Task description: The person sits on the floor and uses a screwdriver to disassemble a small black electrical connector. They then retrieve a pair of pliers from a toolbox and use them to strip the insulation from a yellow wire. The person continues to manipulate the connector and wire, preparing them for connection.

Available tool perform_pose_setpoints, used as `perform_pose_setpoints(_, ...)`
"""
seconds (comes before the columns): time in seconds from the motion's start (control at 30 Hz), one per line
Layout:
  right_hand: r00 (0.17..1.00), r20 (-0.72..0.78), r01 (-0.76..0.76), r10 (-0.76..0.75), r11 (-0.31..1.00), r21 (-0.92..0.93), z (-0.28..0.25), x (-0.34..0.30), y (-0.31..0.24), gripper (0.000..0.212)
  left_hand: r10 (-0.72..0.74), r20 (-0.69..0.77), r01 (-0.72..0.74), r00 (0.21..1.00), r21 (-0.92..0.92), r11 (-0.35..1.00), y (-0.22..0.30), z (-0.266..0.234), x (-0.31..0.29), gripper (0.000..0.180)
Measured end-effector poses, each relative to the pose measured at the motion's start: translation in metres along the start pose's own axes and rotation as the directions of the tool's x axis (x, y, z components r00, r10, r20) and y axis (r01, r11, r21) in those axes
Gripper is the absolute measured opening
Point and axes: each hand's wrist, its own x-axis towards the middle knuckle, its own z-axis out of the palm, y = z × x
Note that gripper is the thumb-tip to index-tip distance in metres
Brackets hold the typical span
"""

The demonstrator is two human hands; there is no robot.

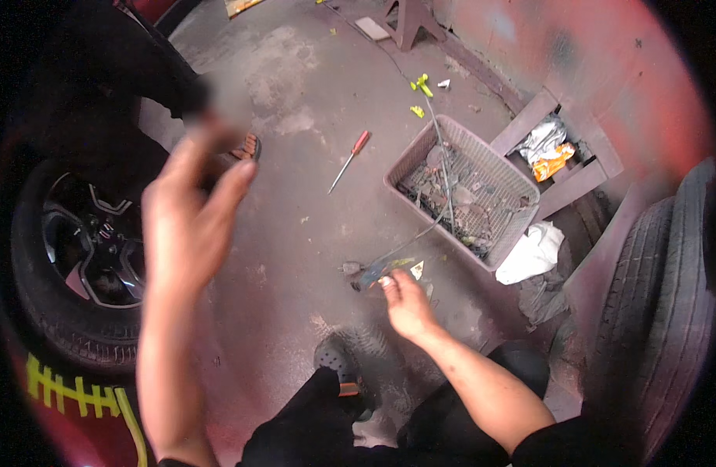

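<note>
My left hand point(188, 210) is raised on the left, its thumb held apart from the fingers and nothing visible in it. Its fingertips are blurred. Low over the floor, my right hand point(408, 305) is closed in a pinch around something small, pale and orange, too small to make out. Just beyond those fingers lies a bluish, crumpled thing point(376, 272). Beside it is the grey end of a cable point(350, 267). A screwdriver point(359, 143) with a red handle lies on the floor farther off, between my hands.
A plastic basket point(494, 263) holding dirty scraps stands at the right, the cable across it. White cloth point(531, 253) and tyres point(634, 272) are nearby. At left are a wheel point(31, 288) and a person in dark clothing point(109, 70). Yellow-green bits point(424, 84) lie beyond the basket.
</note>
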Motion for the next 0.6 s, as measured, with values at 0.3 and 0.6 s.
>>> perform_pose_setpoints(0.3,0.974,0.037,-0.226,0.225,0.974,0.013,-0.015,-0.081,0.006,0.022,0.072,0.878,0.722,0.474,-0.434,0.539,-0.094,0.177,-0.165,0.039)
perform_pose_setpoints(0.6,0.959,0.128,-0.259,0.255,0.966,0.022,0.008,-0.097,0.016,0.022,0.061,0.879,0.740,0.474,-0.434,0.514,-0.110,0.176,-0.204,0.031)
